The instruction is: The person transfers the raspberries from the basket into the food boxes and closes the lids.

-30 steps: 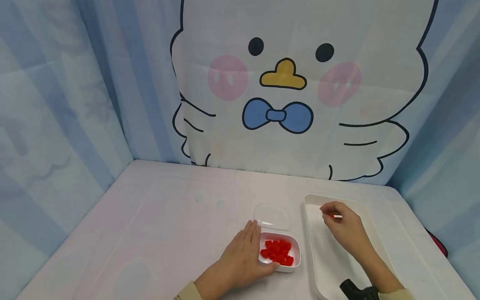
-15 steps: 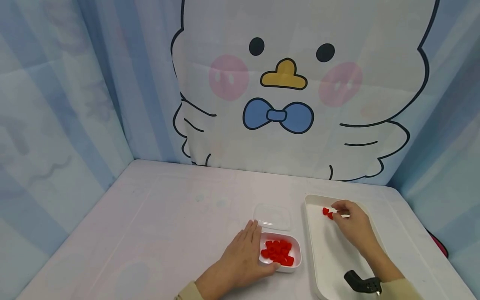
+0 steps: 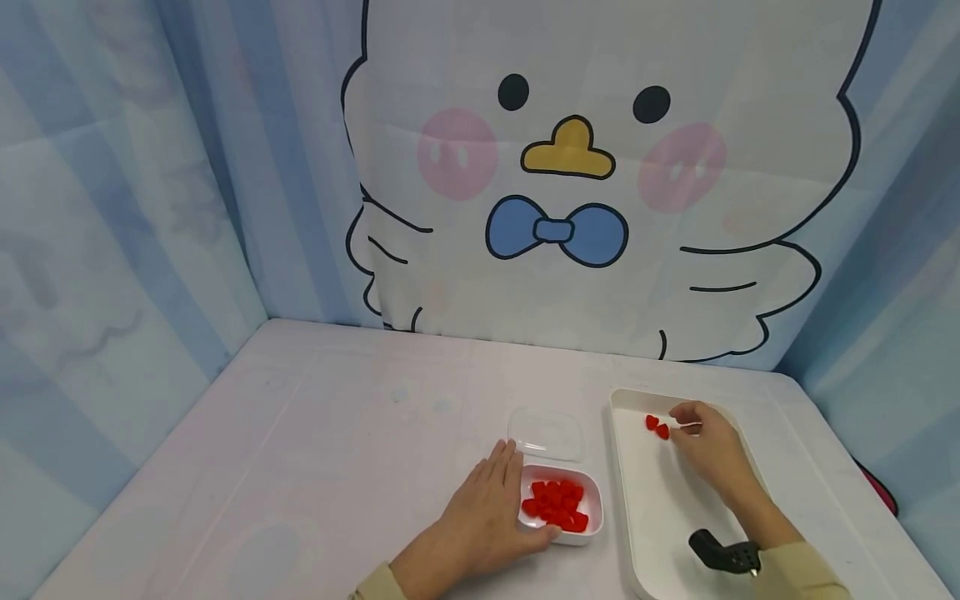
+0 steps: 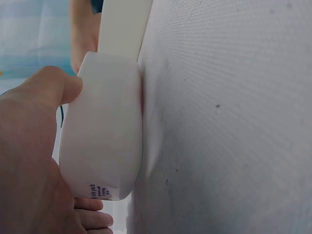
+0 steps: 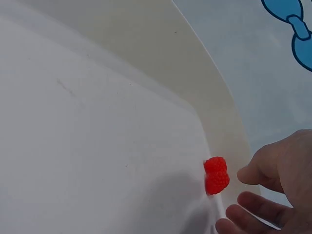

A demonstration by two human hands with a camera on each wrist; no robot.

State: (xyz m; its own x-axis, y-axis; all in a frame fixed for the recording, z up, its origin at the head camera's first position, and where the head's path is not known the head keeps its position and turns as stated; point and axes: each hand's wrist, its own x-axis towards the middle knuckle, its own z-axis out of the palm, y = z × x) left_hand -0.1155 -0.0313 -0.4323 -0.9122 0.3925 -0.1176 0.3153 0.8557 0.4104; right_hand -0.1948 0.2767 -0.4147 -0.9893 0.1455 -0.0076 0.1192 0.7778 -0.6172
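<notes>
In the head view, two red raspberries (image 3: 657, 427) lie side by side near the far end of the white tray (image 3: 651, 500). My right hand (image 3: 708, 446) hovers just right of them, thumb and fingers parted around nothing. The right wrist view shows the bumpy raspberries (image 5: 216, 175) touching each other, apart from the thumb. Left of the tray stands a small white box (image 3: 576, 537) with several red pieces (image 3: 557, 504) in it. My left hand (image 3: 480, 512) rests against the box's left side, fingers straight, thumb along its near edge. Printed text marks the box wall (image 4: 105, 122) in the left wrist view.
A clear plastic lid (image 3: 546, 433) lies just behind the small box. The tray's raised rim (image 3: 617, 467) runs close to the box's right side. A printed curtain (image 3: 555, 292) closes off the table's far edge, and more cloth hangs at both sides.
My right hand has drawn back to the right, off the raspberries; earlier only a bit of red showed at its fingertips. The left hand and the box have stayed put.
</notes>
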